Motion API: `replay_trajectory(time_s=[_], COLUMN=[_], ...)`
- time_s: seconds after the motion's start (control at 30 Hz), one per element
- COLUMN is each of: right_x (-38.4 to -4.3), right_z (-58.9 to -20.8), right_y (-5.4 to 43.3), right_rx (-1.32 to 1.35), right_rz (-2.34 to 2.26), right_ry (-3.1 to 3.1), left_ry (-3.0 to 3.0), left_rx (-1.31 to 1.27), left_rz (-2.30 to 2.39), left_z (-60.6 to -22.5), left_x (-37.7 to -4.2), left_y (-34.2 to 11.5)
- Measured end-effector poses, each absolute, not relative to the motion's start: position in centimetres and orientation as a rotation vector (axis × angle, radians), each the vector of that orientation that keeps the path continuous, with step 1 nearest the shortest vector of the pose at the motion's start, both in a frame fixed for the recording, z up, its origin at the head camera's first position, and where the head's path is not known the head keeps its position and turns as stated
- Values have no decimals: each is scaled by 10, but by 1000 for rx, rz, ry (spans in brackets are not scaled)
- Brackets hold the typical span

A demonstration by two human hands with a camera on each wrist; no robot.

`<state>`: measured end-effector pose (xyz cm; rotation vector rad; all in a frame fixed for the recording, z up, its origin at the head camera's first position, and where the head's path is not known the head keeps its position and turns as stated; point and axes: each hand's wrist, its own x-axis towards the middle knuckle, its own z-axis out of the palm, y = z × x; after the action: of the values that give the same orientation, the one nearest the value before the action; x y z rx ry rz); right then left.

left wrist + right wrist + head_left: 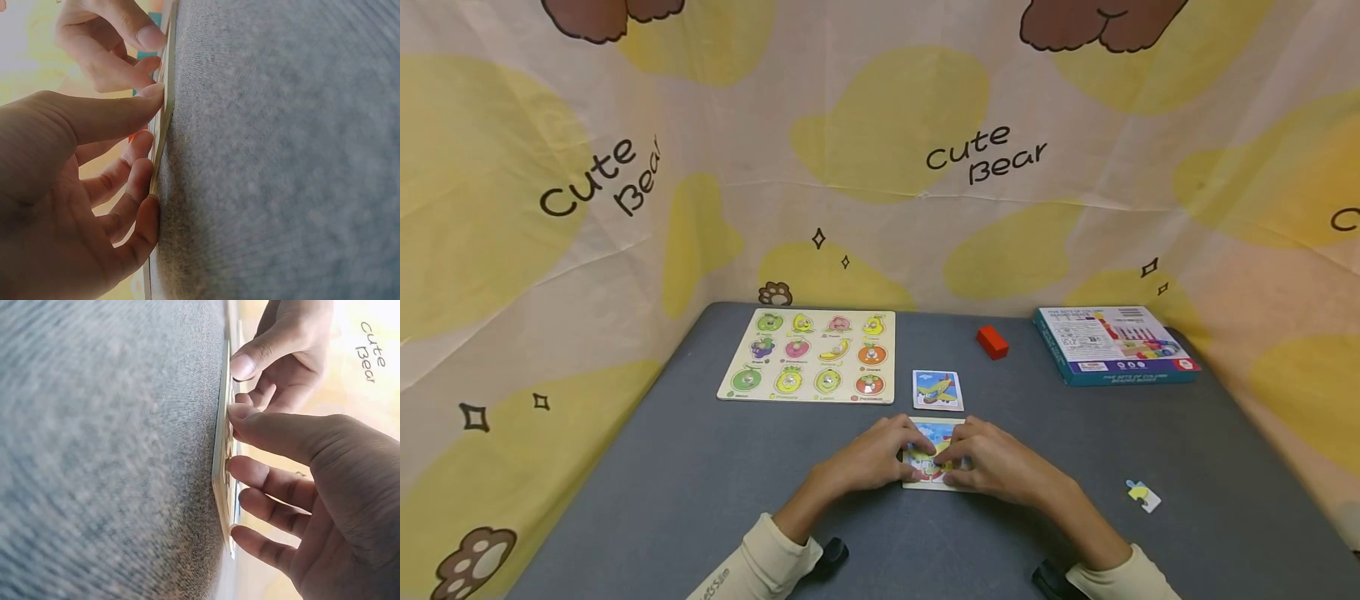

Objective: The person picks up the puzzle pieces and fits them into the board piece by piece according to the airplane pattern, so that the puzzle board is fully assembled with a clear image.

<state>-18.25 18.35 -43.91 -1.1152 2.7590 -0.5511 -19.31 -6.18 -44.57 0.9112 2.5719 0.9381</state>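
Observation:
A small picture jigsaw puzzle (937, 431) in a pale tray lies flat on the grey table, partly hidden by both hands. From its left side my left hand (877, 454) rests its thumb and fingertips on the picture. My right hand (1003, 460) presses on it from the right, the index fingertips of both hands meeting near the middle. In the left wrist view, the left thumb sits at the tray's near edge (169, 94), fingers spread beyond it. The right wrist view shows the right thumb (275, 428) and fingertips touching the puzzle's surface.
Just behind the puzzle lies a picture card (937, 390) with a yellow plane. A fruit board (808, 357) is at the back left, a red block (993, 342) and a teal-edged box (1116, 346) at the back right. One loose puzzle piece (1143, 496) lies at the right.

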Motion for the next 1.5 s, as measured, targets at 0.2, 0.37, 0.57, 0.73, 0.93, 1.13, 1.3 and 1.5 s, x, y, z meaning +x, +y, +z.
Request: replay_trajectory(time_s=[0.2,0.37,0.57,0.73,0.93,1.13,1.3,1.5], right_x=[-180,-180,-180,-181,-180,-181,-182,-182], right_z=[-436,-438,-439,-439,-439,-440,-441,-441], right_y=[184,183,182,184,184,185,187,187], right_rx=[-1118,-1128,-1122,-1035,-885,-842,-795,-759], right_rz=[-551,-543,-571,-586,-668,-652,-617,-602], right_ry=[2769,2779,2770,2819,2844,2871,2915,2937], left_ry=[2568,2567,2568,2564,2558,2568,2572,2584], left_rx=[916,919,926,925,931,950,960,1044], left_rz=[938,938,936,937,926,877,874,824], left_z=[-446,-445,-444,-444,-445,-445,-444,-443], left_x=[-193,-193,-192,-193,-193,-193,-192,-192], left_y=[-62,-63,-63,-63,-63,-62,-62,-60])
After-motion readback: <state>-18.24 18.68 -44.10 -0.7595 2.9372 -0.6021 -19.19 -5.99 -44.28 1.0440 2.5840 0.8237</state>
